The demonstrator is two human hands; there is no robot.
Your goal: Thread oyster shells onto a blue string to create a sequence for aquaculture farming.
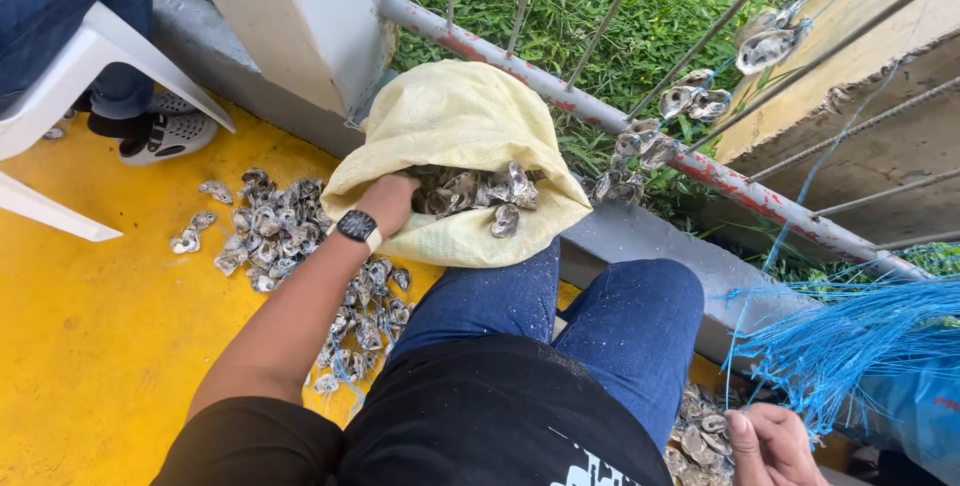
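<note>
My left hand (392, 198), with a black watch on the wrist, reaches into the mouth of a pale yellow woven sack (455, 116) full of grey oyster shells (480, 191); its fingers are hidden among the shells. My right hand (775, 446) is at the lower right with fingers curled on thin blue strings (850, 336) that fan out to the right. Shells threaded on string (690, 101) hang along the metal railing.
Loose shells (275, 231) lie piled on the yellow floor at left, more (700, 436) by my right knee. A seated person's jeans and shoe (165, 136) and a white plastic chair (95, 56) are at upper left. A rusty rail (640, 131) and grass lie beyond.
</note>
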